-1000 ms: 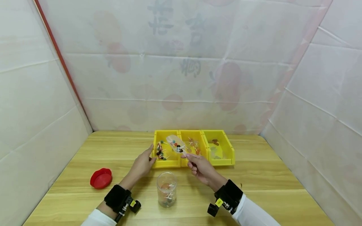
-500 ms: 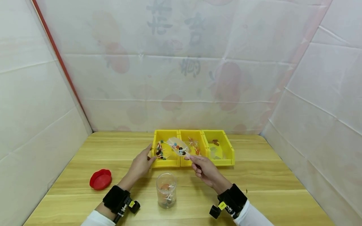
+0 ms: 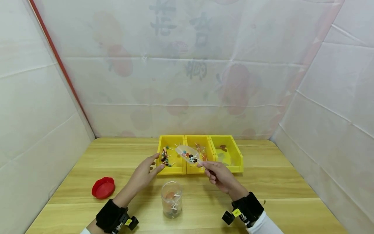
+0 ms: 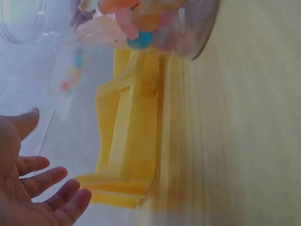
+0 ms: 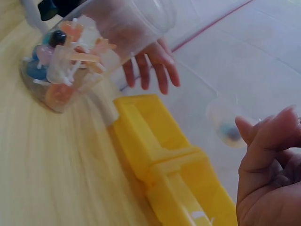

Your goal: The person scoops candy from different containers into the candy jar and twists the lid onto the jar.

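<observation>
your right hand (image 3: 217, 174) grips a clear plastic scoop (image 3: 188, 153), thin and slightly cloudy, loaded with glossy little candies on white sticks. the jar (image 3: 172, 199) before you is smooth transparent plastic, shiny along its rim. the three bins (image 3: 200, 153) are hard yellow plastic with a dull sheen. the red lid (image 3: 103, 188) looks glossy plastic. your surface (image 3: 280, 182) is pale wood, grained and satin. behind it hangs thin, creased white sheeting.

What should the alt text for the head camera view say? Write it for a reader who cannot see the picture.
A person's right hand holds a clear scoop of small lollipops over three yellow bins on a wooden table, while the open left hand hovers beside the left bin. A clear jar partly filled with lollipops stands in front of the bins, with a red lid lying to its left.
</observation>
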A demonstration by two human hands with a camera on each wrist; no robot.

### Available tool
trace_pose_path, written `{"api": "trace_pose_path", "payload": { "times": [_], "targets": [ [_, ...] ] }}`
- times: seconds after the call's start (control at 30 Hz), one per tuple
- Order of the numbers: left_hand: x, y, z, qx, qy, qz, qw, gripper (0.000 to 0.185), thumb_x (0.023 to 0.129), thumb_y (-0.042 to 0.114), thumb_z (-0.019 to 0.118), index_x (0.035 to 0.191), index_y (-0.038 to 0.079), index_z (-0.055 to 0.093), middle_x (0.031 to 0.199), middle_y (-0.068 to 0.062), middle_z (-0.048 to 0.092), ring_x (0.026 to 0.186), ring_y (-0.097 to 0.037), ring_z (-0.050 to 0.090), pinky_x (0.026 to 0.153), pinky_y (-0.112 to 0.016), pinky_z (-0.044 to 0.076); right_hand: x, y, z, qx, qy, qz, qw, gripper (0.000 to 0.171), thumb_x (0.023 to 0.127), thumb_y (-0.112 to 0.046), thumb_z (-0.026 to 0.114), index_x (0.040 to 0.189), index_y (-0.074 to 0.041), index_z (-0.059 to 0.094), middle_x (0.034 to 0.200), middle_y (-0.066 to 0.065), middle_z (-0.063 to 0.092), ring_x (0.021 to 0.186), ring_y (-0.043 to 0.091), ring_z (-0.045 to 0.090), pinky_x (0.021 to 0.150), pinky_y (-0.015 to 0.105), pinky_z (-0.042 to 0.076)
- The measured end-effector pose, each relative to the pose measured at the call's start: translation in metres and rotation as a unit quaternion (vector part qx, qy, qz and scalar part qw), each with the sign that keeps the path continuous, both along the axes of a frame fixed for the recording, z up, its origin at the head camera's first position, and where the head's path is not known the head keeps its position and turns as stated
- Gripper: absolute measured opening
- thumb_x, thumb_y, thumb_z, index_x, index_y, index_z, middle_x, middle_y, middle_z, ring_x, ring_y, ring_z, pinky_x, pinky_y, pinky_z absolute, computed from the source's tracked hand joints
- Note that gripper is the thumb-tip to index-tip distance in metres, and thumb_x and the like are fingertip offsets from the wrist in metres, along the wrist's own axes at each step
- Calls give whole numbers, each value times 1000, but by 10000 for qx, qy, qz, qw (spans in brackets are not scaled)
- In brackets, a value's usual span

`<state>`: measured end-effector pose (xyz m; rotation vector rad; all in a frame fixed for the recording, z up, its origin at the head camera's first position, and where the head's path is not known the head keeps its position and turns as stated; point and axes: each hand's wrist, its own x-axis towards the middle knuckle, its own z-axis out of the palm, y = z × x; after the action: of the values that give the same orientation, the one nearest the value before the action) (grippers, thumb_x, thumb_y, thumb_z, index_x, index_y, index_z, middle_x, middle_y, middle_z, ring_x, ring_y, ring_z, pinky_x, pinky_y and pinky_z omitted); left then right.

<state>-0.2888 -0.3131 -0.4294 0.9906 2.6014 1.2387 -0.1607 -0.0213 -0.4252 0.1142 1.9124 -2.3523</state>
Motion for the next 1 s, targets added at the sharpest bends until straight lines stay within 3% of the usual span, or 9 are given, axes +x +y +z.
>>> {"api": "trace_pose_path", "payload": {
  "times": [0.13, 0.27, 0.47, 0.57, 0.8, 0.9, 1.0],
  "targets": [
    [6, -6, 0, 148, -250, -283, 9992, 59, 98, 33, 61, 147, 5, 43, 141, -15, 51, 115, -33, 57, 92, -48, 51, 2, 6, 5, 144, 197, 182, 9995, 43, 102, -35, 53, 116, 3, 66, 67, -4, 50, 47, 3, 38, 43, 16, 35],
    [12, -12, -1, 248, -500, -973, 9937, 59, 99, 34, 59, 150, 11, 41, 142, -12, 50, 117, -32, 56, 93, -47, 50, 5, 13, 10, 209, 419, 374, 9982, 38, 103, -34, 50, 112, -2, 69, 67, -4, 50, 48, 3, 37, 43, 15, 34],
    [14, -16, -3, 539, -645, -2277, 9701, 55, 101, 30, 56, 151, 13, 38, 144, -15, 48, 121, -37, 53, 98, -51, 46, 8, 22, 16, 257, 672, 644, 9953, 36, 105, -28, 47, 113, 1, 69, 68, -4, 49, 48, 2, 38, 42, 14, 35],
    [15, -17, -4, 663, -788, -2701, 9573, 55, 101, 24, 55, 151, 10, 37, 144, -16, 47, 122, -37, 51, 99, -51, 45, 9, 24, 19, 297, 722, 749, 9941, 35, 105, -26, 47, 112, -1, 70, 68, -5, 50, 49, 1, 38, 43, 13, 35],
    [17, -17, -6, 586, -1004, -3226, 9394, 60, 99, 36, 58, 151, 17, 37, 144, -8, 50, 124, -20, 50, 100, -42, 46, 14, 27, 25, 341, 771, 957, 9918, 33, 106, -25, 46, 109, -3, 71, 68, -5, 49, 50, 1, 38, 43, 15, 34],
    [18, -17, -7, 578, -1053, -3418, 9321, 65, 95, 45, 61, 151, 21, 38, 144, -4, 49, 127, -19, 48, 101, -40, 45, 16, 28, 27, 334, 802, 1058, 9906, 33, 106, -23, 45, 109, -3, 70, 67, -5, 48, 50, 1, 38, 43, 14, 34],
    [18, -16, -8, 600, -1138, -3546, 9261, 69, 91, 44, 67, 150, 21, 39, 144, -4, 49, 127, -20, 49, 101, -41, 45, 18, 28, 31, 360, 795, 1125, 9898, 33, 106, -22, 44, 109, -3, 71, 67, -6, 48, 49, 1, 38, 43, 13, 35]
  ]
}}
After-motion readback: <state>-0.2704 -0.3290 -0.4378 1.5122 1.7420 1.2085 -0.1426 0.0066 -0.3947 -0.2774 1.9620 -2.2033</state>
